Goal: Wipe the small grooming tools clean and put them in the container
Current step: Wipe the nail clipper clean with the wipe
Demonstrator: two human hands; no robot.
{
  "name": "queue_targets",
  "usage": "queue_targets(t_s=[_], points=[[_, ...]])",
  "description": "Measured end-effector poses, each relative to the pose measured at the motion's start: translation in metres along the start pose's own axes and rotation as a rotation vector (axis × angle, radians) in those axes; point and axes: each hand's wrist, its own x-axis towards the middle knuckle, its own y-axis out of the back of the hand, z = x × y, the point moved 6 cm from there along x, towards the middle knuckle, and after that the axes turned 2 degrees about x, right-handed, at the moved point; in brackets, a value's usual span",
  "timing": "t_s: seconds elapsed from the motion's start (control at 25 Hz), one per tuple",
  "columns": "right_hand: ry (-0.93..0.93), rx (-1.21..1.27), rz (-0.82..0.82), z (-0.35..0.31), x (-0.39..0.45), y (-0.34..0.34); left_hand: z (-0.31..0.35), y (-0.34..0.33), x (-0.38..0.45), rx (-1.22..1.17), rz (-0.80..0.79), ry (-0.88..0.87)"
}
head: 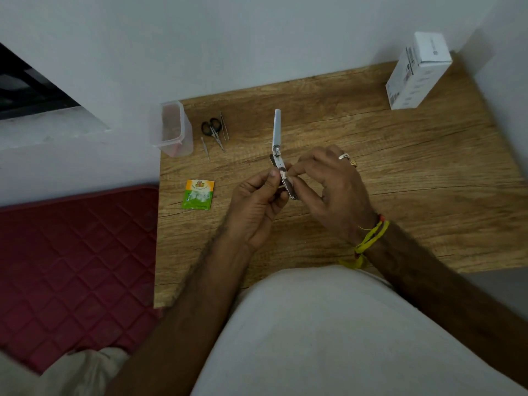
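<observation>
The print on the white cardboard box (418, 71) and on the green-and-orange sachet (198, 194) is too small to read, the lower body of the silver folding nail clipper (281, 171) is hidden behind fingers, and the clear plastic container's (171, 128) contents are indistinct.

The table (371, 155) is light brown with darker wood grain. The clipper (278, 155) is silver with a white lever. The scissors (213, 130) have black handles and steel blades; the tweezers (224, 125) are silver. The container (173, 128) is clear with a reddish tint. The packet (198, 194) is orange above, green below, with white marks. The box (418, 71) is white with grey print. The mat (77, 267) is dark red, quilted in diamonds. The wrist thread (371, 238) is yellow and red.
</observation>
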Motion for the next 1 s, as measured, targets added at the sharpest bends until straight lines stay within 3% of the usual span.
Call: queue_targets(t_s=[1.0], points=[[-0.026, 0.017, -0.012, 0.0028, -0.0012, -0.0041, 0.0048, 0.0012, 0.0044, 0.124, 0.031, -0.02]])
